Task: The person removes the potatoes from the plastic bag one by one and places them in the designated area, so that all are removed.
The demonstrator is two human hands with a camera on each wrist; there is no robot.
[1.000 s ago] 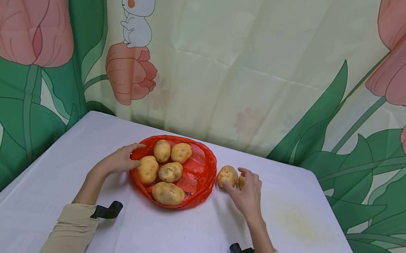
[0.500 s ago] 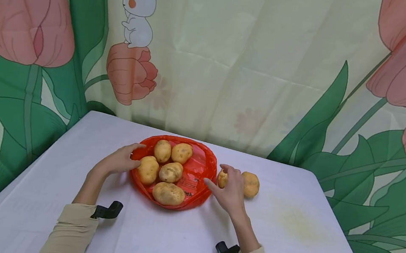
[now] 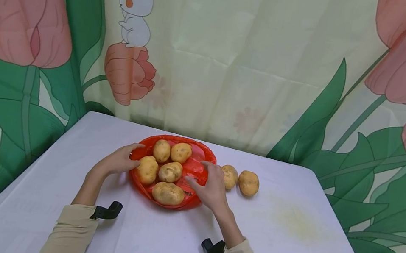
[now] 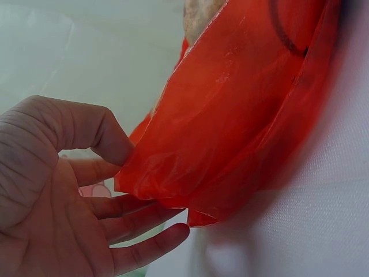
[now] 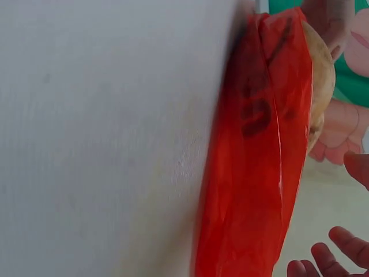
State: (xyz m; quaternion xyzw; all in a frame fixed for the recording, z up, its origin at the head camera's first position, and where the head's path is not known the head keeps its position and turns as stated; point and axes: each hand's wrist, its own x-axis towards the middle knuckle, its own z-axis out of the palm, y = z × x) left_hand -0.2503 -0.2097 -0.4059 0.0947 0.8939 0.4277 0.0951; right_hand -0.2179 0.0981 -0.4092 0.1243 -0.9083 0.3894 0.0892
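Observation:
A red plastic bag [image 3: 193, 168], its rim folded down into a round shape, lies on the table with several potatoes [image 3: 168, 194] inside. At its left rim my left hand [image 3: 117, 160] pinches the plastic between thumb and fingers; the left wrist view shows the bag's edge [image 4: 173, 156] there. My right hand [image 3: 212, 187] is over the bag's right rim, fingers spread and holding nothing. In the right wrist view its fingertips are apart from the bag's side [image 5: 253, 173]. Just right of that hand sit two loose potatoes, one partly hidden [image 3: 230, 177] and one fully visible [image 3: 248, 183].
A white cloth [image 3: 157, 240] covers the table, with a faint yellowish stain [image 3: 298, 222] at the right. Behind the table's far edge hangs a curtain [image 3: 212, 59] printed with tulips and a rabbit.
My right hand has moved left, past the two loose potatoes to the bag's right rim, uncovering the farther potato. The left hand and the bag have stayed in place.

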